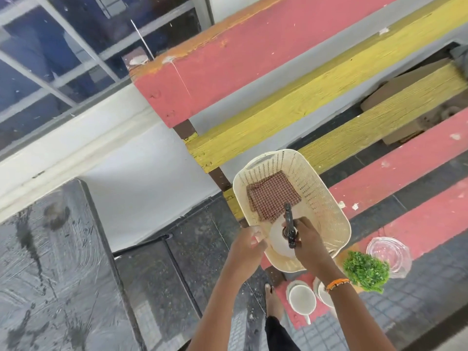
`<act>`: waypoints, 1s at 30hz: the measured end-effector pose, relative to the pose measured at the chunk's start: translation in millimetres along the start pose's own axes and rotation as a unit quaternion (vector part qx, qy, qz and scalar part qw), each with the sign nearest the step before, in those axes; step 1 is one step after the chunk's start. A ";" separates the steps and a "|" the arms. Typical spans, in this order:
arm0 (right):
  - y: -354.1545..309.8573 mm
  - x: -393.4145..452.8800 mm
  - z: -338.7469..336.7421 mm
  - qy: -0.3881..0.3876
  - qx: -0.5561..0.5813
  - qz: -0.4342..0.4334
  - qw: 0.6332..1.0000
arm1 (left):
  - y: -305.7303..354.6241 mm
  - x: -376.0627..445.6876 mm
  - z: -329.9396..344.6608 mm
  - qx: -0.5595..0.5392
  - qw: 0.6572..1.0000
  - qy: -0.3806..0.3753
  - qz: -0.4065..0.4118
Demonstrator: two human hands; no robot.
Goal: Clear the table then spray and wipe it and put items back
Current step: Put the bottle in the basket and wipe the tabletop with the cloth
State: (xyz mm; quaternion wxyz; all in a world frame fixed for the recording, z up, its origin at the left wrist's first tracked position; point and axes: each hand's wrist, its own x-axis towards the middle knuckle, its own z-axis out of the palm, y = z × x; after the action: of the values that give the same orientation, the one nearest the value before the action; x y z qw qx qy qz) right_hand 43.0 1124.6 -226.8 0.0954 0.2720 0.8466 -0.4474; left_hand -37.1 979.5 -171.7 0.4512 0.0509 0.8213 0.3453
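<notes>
A cream plastic basket [326, 196] stands on a bench of red and yellow slats [253, 54]. Inside it lie a folded red-checked cloth [272, 193] and a white spray bottle [277, 240] with a black trigger head. My right hand [310, 240] grips the bottle at the trigger, inside the basket. My left hand [247, 245] has its fingers curled at the basket's near left rim. The grey table [50, 262] at the lower left is wet, with streaked wipe marks.
On the bench near the basket stand a white cup [301, 298] with another partly hidden behind my right wrist, a green leafy plant [364, 271] and a clear glass bowl [388, 252]. My foot [272, 300] is on the dark tiled floor. A window fills the upper left.
</notes>
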 end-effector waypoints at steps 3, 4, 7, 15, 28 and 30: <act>10.0 11.3 -20.3 -0.073 -0.025 -0.002 0.997 | 4.7 6.3 -1.8 -0.025 1.000 0.012 -0.001; 12.8 19.1 -27.3 -0.064 -0.015 0.014 0.998 | 6.2 7.4 -2.1 -0.035 0.999 0.016 -0.002; 13.9 54.9 -36.2 0.008 0.050 0.084 0.995 | 9.7 10.6 -2.0 -0.052 0.998 0.029 -0.008; 23.2 130.0 -2.2 -0.032 -0.030 0.241 0.969 | 12.6 13.2 -5.1 -0.088 0.995 0.049 0.004; -87.2 99.2 -28.9 0.029 0.007 0.034 0.999 | 14.0 -18.1 -25.3 -0.087 0.989 0.116 0.043; -117.6 70.5 -31.6 0.060 -0.056 -0.059 0.995 | 15.9 -29.3 -31.1 -0.105 0.983 0.142 0.057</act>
State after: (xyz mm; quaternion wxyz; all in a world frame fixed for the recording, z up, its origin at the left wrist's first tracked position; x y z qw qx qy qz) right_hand -77.4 1123.5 -154.0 0.0328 0.2420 0.8889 -0.3875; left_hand -47.6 963.8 -130.3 0.3124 0.0003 0.8321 0.4582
